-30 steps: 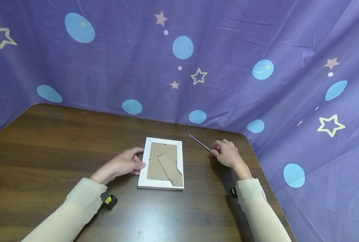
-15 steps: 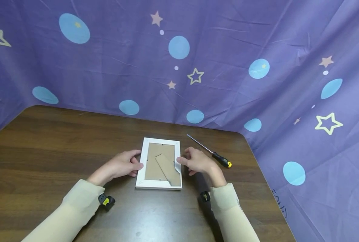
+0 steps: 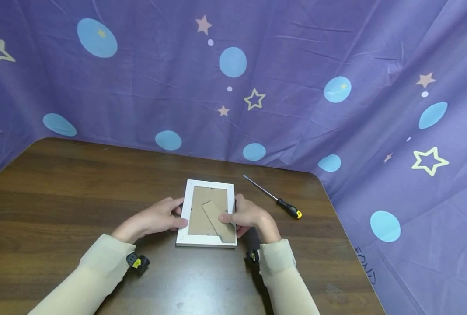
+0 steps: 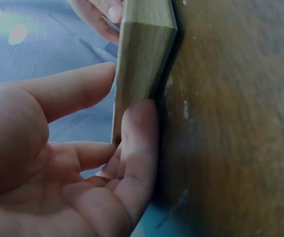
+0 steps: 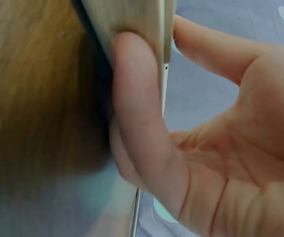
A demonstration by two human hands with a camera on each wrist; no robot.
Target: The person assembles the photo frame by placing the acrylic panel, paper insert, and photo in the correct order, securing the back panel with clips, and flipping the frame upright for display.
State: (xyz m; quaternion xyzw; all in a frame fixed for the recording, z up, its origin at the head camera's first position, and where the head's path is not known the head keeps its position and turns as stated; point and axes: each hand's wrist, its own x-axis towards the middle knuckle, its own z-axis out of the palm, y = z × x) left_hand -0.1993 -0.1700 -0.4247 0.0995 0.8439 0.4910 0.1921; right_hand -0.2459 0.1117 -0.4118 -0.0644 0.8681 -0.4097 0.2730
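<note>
A white picture frame lies back side up on the table, its brown backing board and slanted easel stand facing me. My left hand grips the left edge, thumb on the white border. On the opposite side my right hand holds the right edge, with its thumb over the easel stand. In the left wrist view, fingers press against the frame's side wall. The right wrist view has a finger along the other side wall, close above the table.
To the right of the frame lies a screwdriver with a black and yellow handle, its shaft toward the back. The brown wooden table ends at a purple curtain printed with stars and dots. Each sleeve carries a small black wrist device.
My right hand has let go of the screwdriver, moved left and taken hold of the picture frame's right edge. My left hand has stayed at the left edge, its thumb slightly lower.
</note>
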